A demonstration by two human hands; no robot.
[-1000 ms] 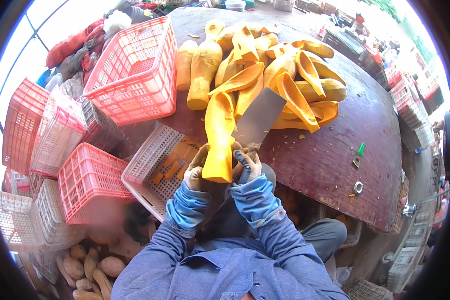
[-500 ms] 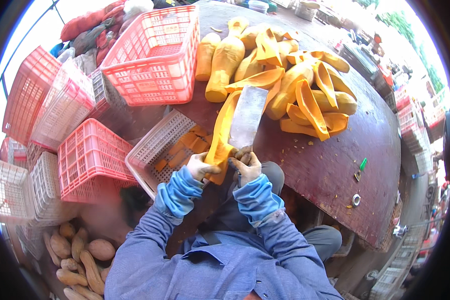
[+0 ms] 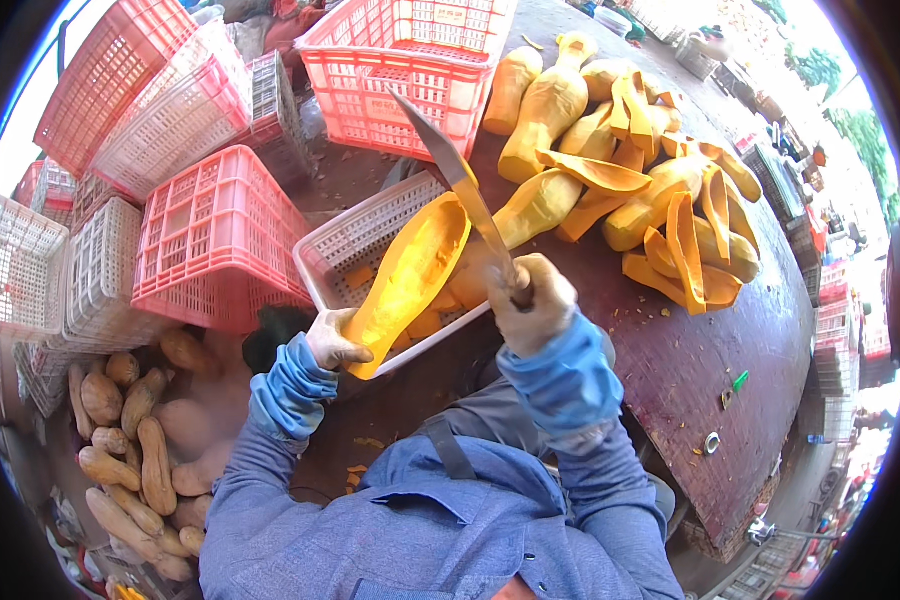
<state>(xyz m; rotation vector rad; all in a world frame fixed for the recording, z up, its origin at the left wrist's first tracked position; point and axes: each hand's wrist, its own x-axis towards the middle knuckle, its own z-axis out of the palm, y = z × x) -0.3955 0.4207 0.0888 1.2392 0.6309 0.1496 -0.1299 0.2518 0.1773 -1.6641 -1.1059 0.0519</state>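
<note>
The desk (image 3: pixel 690 360) in front of me has a worn, dark red wooden top scattered with orange scraps, in an open-sided yard of stacked plastic crates. On it lie 1 green-handled tool (image 3: pixel 739 382) and 1 silvery metal ring (image 3: pixel 711 443), near each other.

The low, off-white perforated plastic crate (image 3: pixel 342 232) beside the desk holds cut orange chunks (image 3: pixel 425 325). Further back is 1 pink latticed plastic basket (image 3: pixel 395 110); on my left, 1 pink slatted crate (image 3: pixel 220 240) sits tilted.

My left hand (image 3: pixel 334 340) has its fingers clamped on the narrow end of 1 long, hollowed yellow-orange squash half (image 3: pixel 410 280), held above the off-white crate. My right hand (image 3: pixel 536 308) has its fingers closed around 1 broad-bladed steel cleaver (image 3: pixel 475 200), blade pointing up and leftward.

Peeled orange squashes and pieces (image 3: pixel 545 110) heap on the desk, overlapping too much to count; more than 10 tan unpeeled squashes (image 3: pixel 157 465) lie at lower left.
</note>
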